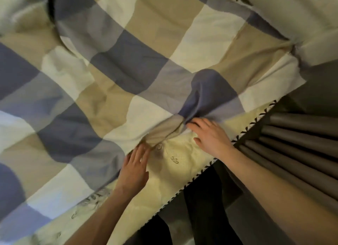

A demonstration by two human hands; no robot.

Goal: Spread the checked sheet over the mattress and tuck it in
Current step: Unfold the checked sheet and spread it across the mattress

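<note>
**Both hands at the bunched near edge of the sheet**

On my feed, the left hand's (136,169) fingers (144,150) lie straight and close together, their tips touching the gathered hem of the checked sheet (128,61). The tips are blurred, but I see no curl around the cloth. A little to the right and farther off, the right hand (210,135) reaches with its fingers (196,125) bent slightly at the ends. They meet a raised blue fold of the same hem, which hides the tips, so I cannot tell whether they hook the fabric or only press it. Its thumb (198,140) is spread apart from them and rests on bare mattress.

Between the two hands the hem is puckered into a tight knot of creases. From there the sheet, in blue, beige and cream squares, spreads left and far across most of the bed, rumpled in broad waves.

The cream mattress (179,164), with small embroidered motifs, shows uncovered in a strip along the near side under both hands. Its dark-stitched edge (184,188) runs diagonally there. Beyond that edge, at the right, hang the folds of a grey curtain (292,138).
</note>
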